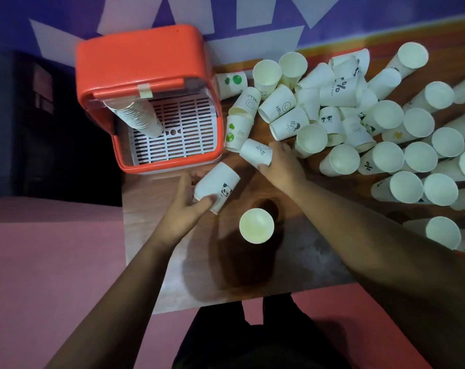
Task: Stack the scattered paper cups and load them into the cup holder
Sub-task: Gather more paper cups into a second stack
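My left hand (185, 209) grips a white paper cup with a panda print (217, 185), held on its side just in front of the holder. My right hand (282, 166) closes on another white cup with a small drawing (255, 151), lying at the edge of the pile. The orange cup holder (146, 62) stands at the table's far left, lid raised, with a stack of nested cups (135, 117) leaning on its white slotted tray. Several loose cups (385, 123) lie and stand scattered across the right half. One upright cup (256, 225) stands alone near me.
The wooden table (279, 272) ends just left of the holder and at its near edge. A purple and white patterned wall rises behind. Pink floor lies to the left and below. My dark-trousered legs show under the table's near edge.
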`<act>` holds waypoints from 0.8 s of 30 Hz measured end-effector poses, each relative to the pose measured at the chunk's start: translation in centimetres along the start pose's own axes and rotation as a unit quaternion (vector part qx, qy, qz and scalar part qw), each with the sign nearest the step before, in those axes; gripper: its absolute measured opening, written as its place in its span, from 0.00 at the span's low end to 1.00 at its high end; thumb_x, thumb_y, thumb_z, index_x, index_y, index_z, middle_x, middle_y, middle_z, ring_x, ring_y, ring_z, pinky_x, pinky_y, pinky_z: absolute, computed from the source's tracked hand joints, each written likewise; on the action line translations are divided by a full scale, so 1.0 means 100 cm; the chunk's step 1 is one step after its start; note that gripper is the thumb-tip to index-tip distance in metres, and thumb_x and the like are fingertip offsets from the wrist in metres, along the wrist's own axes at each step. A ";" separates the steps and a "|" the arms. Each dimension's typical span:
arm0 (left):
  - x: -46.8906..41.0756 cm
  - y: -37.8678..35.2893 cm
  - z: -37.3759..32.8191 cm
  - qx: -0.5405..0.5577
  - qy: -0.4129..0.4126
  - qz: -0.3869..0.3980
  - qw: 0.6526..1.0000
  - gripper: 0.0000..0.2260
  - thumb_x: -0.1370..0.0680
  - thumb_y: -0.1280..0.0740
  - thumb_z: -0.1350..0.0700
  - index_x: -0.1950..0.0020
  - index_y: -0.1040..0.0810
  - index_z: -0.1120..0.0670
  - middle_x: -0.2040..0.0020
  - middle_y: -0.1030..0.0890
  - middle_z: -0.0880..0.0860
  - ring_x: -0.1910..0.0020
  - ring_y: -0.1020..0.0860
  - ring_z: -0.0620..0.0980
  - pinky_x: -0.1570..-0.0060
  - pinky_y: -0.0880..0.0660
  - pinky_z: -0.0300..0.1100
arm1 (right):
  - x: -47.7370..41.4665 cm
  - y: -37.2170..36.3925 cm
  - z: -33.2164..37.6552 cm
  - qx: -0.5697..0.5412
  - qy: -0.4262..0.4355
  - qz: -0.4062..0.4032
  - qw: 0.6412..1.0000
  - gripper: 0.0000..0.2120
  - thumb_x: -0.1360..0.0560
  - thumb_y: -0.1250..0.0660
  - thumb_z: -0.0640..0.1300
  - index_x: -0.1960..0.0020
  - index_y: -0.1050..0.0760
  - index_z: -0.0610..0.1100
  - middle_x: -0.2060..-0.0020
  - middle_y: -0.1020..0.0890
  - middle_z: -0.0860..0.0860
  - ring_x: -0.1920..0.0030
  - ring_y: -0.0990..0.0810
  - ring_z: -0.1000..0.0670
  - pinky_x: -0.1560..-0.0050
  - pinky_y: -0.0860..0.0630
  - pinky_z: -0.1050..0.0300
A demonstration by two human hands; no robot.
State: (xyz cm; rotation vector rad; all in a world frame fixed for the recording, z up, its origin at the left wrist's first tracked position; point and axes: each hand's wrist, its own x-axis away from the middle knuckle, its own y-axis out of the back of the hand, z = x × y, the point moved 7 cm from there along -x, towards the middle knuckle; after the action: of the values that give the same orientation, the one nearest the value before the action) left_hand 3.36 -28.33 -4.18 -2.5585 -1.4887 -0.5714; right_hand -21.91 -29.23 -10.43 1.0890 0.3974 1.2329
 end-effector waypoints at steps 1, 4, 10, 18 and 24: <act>0.004 0.000 -0.002 0.000 0.002 0.009 1.000 0.25 0.29 0.28 0.50 0.35 0.32 0.53 0.42 0.26 0.46 0.44 0.24 0.38 0.48 0.22 0.38 | 0.002 0.000 -0.001 -0.013 -0.002 0.003 1.000 0.24 0.30 0.27 0.47 0.38 0.30 0.40 0.43 0.25 0.40 0.42 0.25 0.39 0.43 0.26 0.45; 0.015 -0.007 -0.009 -0.020 0.002 0.051 0.999 0.26 0.31 0.27 0.49 0.38 0.36 0.46 0.43 0.30 0.44 0.46 0.24 0.36 0.53 0.22 0.38 | 0.008 0.006 -0.002 -0.065 -0.014 0.019 0.998 0.25 0.31 0.26 0.48 0.38 0.29 0.42 0.43 0.25 0.43 0.44 0.25 0.44 0.48 0.29 0.54; 0.029 -0.030 -0.026 -0.139 -0.068 0.113 0.981 0.28 0.30 0.22 0.45 0.33 0.27 0.46 0.36 0.28 0.46 0.33 0.27 0.48 0.37 0.27 0.37 | 0.046 0.046 -0.012 -0.230 -0.043 -0.015 0.972 0.27 0.32 0.29 0.55 0.36 0.29 0.50 0.42 0.26 0.50 0.43 0.24 0.50 0.53 0.23 0.64; 0.028 -0.077 -0.019 -0.362 -0.139 0.165 0.907 0.42 0.30 0.23 0.42 0.21 0.37 0.48 0.37 0.31 0.41 0.35 0.33 0.44 0.35 0.32 0.40 | 0.105 0.070 -0.056 -0.288 -0.124 -0.070 0.947 0.30 0.33 0.27 0.56 0.35 0.32 0.49 0.41 0.23 0.50 0.43 0.22 0.52 0.42 0.21 0.46; 0.021 -0.090 0.018 -0.357 -0.077 0.152 0.919 0.38 0.30 0.21 0.49 0.23 0.34 0.45 0.29 0.28 0.50 0.30 0.30 0.50 0.39 0.33 0.39 | 0.126 0.082 -0.052 -0.286 -0.092 -0.089 0.950 0.33 0.36 0.27 0.61 0.34 0.30 0.53 0.39 0.23 0.52 0.42 0.22 0.56 0.44 0.20 0.53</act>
State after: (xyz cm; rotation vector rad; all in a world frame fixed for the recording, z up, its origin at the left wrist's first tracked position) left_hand -2.96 -21.60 -5.77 -3.3613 -0.9885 -1.0358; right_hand -26.08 -16.10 -2.37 0.6420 -0.0160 0.9860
